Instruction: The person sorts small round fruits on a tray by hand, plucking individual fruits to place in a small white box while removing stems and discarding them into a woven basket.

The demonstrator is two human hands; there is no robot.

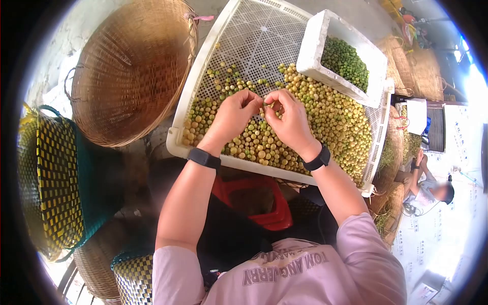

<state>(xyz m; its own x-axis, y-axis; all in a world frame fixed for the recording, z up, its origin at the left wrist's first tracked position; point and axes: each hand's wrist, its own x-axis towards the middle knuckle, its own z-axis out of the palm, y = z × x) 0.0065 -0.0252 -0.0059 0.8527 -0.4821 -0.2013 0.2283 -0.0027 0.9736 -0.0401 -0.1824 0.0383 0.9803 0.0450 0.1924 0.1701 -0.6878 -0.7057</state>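
My left hand [238,114] and my right hand [287,118] meet above a white plastic mesh tray [175,136]. Fingertips of both are pinched together around a small green thing [265,105], mostly hidden by the fingers; its kind cannot be made out. Beneath and around my hands lie many small round yellow-green fruits [254,145], piled thickest on the right. At the tray's upper right stands a white foam box [311,48], with a heap of small green pieces [344,61] inside.
A large wicker basket [129,61] stands left of the tray. Further left is a black-and-yellow woven basket [58,178]. A red plastic stool [272,216] is below the tray. More baskets [422,71] line the right, where another person [429,193] sits.
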